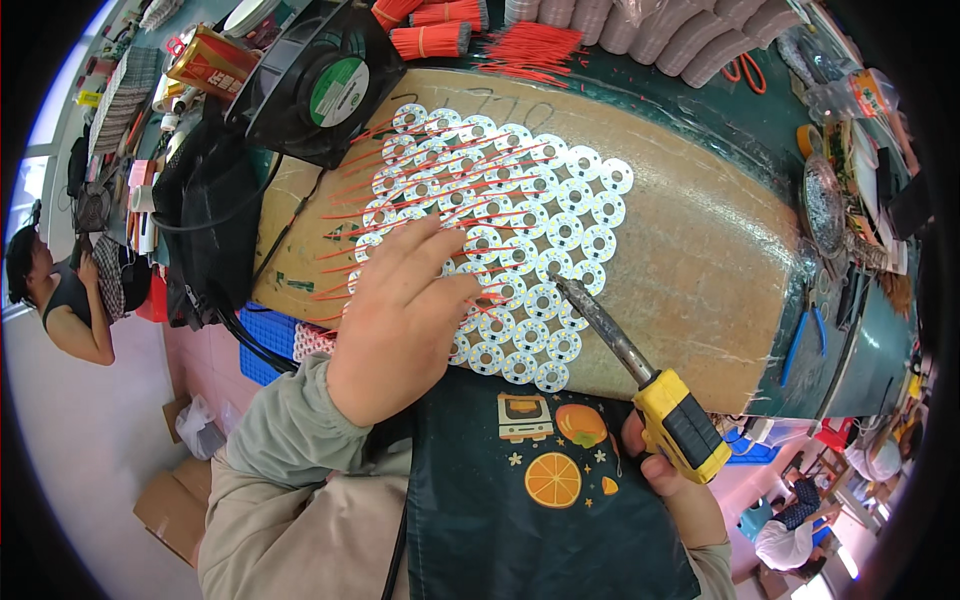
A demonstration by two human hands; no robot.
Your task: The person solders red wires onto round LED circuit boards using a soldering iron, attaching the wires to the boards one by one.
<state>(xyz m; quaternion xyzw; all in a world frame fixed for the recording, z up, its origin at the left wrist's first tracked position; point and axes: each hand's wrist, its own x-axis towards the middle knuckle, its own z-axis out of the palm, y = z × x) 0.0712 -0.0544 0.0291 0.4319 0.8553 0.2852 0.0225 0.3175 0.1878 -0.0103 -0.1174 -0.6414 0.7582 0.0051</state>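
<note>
Your right grip is clasping a yellow-handled soldering iron, tip pointing at round white LED boards, your left grip is covering several, pinching of red wires undetermined.

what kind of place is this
Probably a small electronics assembly workshop: the right hand holds what looks like a yellow-handled soldering iron by rows of round white circuit boards with thin red wires across them, and bundled red wires lie behind.
</note>
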